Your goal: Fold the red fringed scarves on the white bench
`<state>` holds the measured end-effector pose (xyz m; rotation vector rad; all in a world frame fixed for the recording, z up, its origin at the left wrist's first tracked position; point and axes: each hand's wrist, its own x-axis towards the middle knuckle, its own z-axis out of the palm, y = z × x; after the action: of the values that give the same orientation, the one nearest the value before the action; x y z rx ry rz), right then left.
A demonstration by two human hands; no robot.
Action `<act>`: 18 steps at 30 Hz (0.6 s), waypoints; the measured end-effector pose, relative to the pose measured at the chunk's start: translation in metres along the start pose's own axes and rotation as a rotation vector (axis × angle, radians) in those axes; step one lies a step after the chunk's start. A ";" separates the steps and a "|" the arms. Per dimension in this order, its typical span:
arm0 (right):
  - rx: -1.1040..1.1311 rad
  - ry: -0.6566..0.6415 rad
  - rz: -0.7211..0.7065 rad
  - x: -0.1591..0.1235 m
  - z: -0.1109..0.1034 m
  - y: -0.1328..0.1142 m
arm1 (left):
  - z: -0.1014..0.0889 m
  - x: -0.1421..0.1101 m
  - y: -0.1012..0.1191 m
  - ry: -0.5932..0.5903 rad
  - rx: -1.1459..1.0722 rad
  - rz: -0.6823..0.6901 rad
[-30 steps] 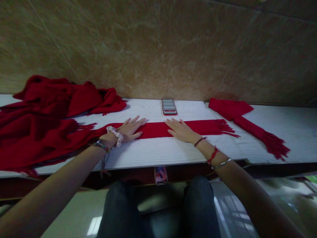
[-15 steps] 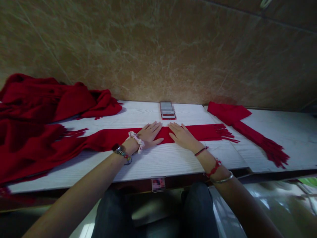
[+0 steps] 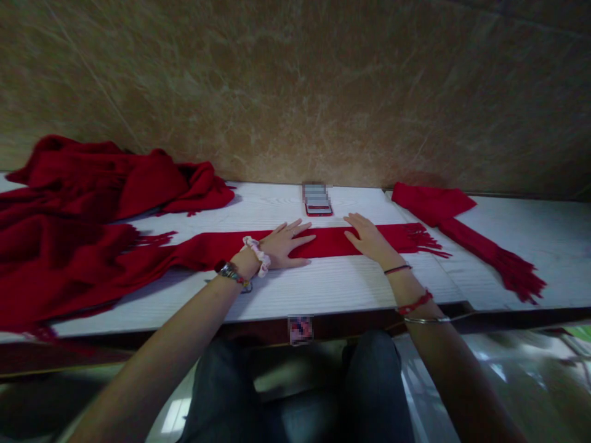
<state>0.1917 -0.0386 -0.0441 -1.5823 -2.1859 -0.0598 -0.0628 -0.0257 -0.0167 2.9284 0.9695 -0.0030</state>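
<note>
A red fringed scarf (image 3: pixel 325 242) lies in a long narrow strip across the white table, its tassels pointing right and its left part loose and rumpled. My left hand (image 3: pixel 285 244) rests flat on the strip, palm down with fingers spread. Farther right, my right hand (image 3: pixel 369 239) lies over the same scarf, fingers stretched out and thumb apart. Neither hand grips the cloth. Bare red fabric shows between the two hands.
A phone (image 3: pixel 317 199) lies behind the scarf near the marbled wall (image 3: pixel 277 92). To the right is a folded red scarf (image 3: pixel 466 231) with its fringe hanging forward. A heap of red cloth (image 3: pixel 106 178) fills the left of the white table (image 3: pixel 277 292).
My right hand has slid right along the scarf, widening the gap between my hands. The fingers of my left hand have spread, and it stays on the strip. The view has shifted slightly.
</note>
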 end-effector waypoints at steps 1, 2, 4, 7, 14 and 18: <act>0.050 0.027 -0.077 0.000 -0.001 -0.002 | -0.002 -0.001 0.001 0.023 0.000 0.029; 0.101 0.036 -0.160 0.000 -0.002 -0.007 | -0.003 -0.001 0.003 0.035 -0.001 0.044; 0.181 0.004 -0.303 0.000 -0.004 -0.019 | -0.007 -0.003 0.006 0.020 -0.007 0.044; 0.210 -0.084 -0.427 -0.002 -0.007 -0.036 | -0.011 -0.009 0.007 -0.035 -0.007 0.021; 0.198 -0.140 -0.468 -0.003 -0.009 -0.045 | -0.019 -0.015 0.006 -0.051 0.120 -0.114; 0.119 -0.103 -0.417 -0.002 -0.004 -0.057 | -0.019 -0.008 0.008 -0.041 0.164 -0.107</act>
<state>0.1416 -0.0611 -0.0292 -1.0679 -2.5151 0.0265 -0.0646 -0.0357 0.0024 3.0033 1.1716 -0.1540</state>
